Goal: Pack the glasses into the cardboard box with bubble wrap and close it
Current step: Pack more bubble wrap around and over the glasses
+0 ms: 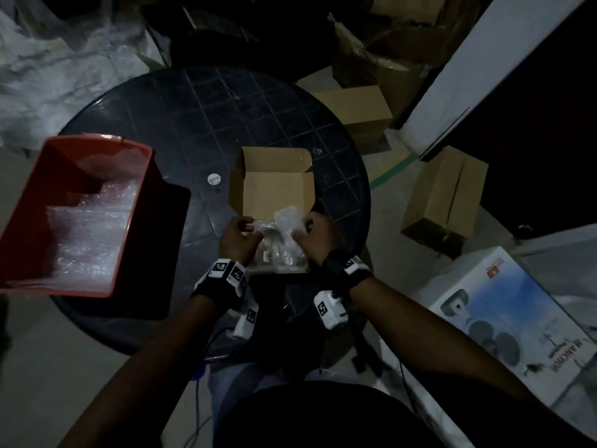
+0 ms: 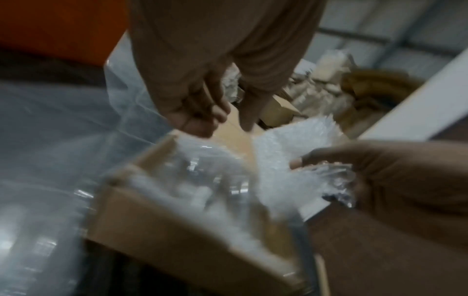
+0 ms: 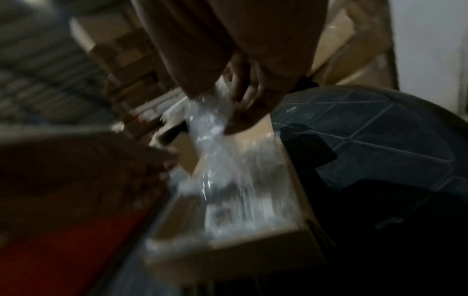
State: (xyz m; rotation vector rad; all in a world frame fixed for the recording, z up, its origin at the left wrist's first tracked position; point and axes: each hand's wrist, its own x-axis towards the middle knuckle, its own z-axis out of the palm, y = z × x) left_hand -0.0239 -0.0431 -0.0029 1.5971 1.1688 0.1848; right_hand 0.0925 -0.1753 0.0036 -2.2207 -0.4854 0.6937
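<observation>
An open cardboard box (image 1: 271,189) stands mid-table with its lid raised at the far side. Glasses (image 1: 277,253) lie in its near half under a sheet of bubble wrap (image 1: 286,219). My left hand (image 1: 240,236) is at the box's left edge, fingers curled on the wrap's left side. My right hand (image 1: 315,234) pinches the wrap's right side and lifts it a little. The left wrist view shows the right hand (image 2: 380,180) gripping crumpled bubble wrap (image 2: 291,160) over the box (image 2: 177,230). In the blurred right wrist view, the right hand (image 3: 240,100) holds the wrap (image 3: 210,124) above the box (image 3: 253,246).
A red bin (image 1: 35,202) with more bubble wrap overhangs the round black table (image 1: 193,118) on the left. A small white disc (image 1: 214,178) lies left of the box. Cardboard boxes (image 1: 445,195) and a white printed carton (image 1: 517,318) stand on the floor to the right.
</observation>
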